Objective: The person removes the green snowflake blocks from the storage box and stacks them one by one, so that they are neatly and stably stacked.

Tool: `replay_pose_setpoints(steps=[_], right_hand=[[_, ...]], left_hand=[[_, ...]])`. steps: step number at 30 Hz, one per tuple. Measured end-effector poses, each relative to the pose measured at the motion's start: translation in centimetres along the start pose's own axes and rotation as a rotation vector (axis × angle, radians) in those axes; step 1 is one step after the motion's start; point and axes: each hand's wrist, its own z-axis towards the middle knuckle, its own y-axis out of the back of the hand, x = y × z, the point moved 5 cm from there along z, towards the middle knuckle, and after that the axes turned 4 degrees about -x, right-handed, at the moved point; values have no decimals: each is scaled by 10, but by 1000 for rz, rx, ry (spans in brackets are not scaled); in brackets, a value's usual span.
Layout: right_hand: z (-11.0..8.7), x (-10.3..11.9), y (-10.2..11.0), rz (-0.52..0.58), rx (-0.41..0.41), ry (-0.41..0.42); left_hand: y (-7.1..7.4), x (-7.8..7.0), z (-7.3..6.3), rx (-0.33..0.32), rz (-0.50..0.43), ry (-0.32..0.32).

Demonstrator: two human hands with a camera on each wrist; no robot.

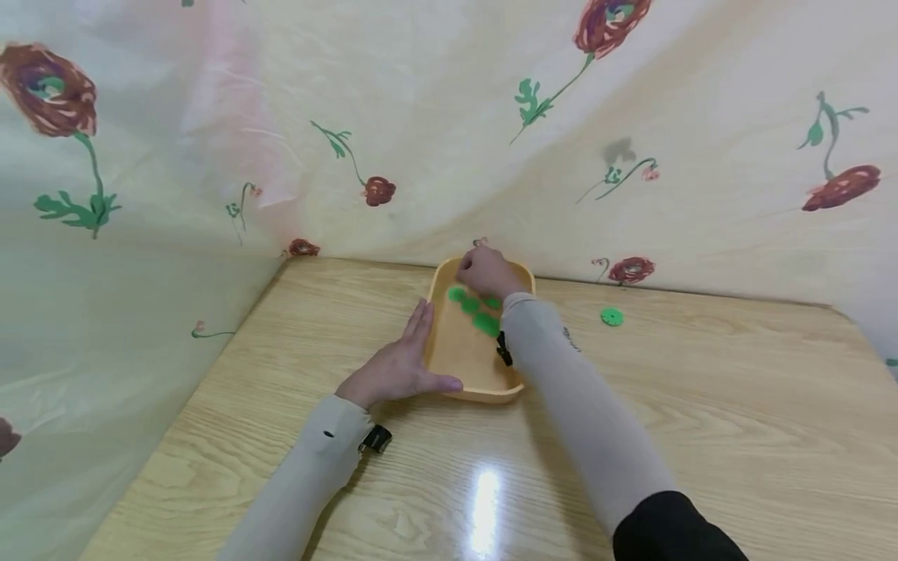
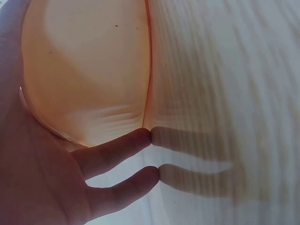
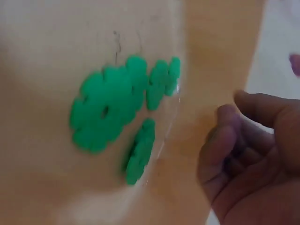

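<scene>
My left hand (image 1: pixel 403 366) lies against the left side of an orange plastic tray (image 1: pixel 459 366), fingers straight along its wall and thumb at the near rim. In the left wrist view, two fingertips (image 2: pixel 143 136) touch the tabletop beside the tray. Over the tray's far end is my right hand (image 1: pixel 489 274), its fingers loosely curled. The right wrist view shows nothing between that thumb and the fingers (image 3: pixel 218 150). Several green notched discs (image 3: pixel 105 110) lie inside the tray; some overlap. The right forearm hides part of the tray's right side.
One more green disc (image 1: pixel 612 316) lies on the wooden table (image 1: pixel 701 389), to the right of the tray. A flower-printed cloth (image 1: pixel 435 156) hangs right behind the table's back edge and along its left side. Both wrists carry small black devices (image 1: pixel 377 439).
</scene>
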Motion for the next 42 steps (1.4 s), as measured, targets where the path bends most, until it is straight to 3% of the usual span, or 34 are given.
replay_pose_setpoints(steps=[5,8,19,27,31,42], right_hand=[[7,-2,-24,-289,84,-18],[8,0,-29,-362,78,0],[6,6,-29,-185,49,35],[1,10,-22,-15,82,-7],[-3,11,-13,24,81,3],[-16,13,29,231,-57,7]], left_hand=[[-3,-1,-2,7,-1,-7],[-1,-1,-2,2,3,-13],[1,-1,0,-6,24,-31],[2,-1,-1,3,17,-12],[0,-1,-1,8,11,-10],[2,-2,-1,-5,3,-9]])
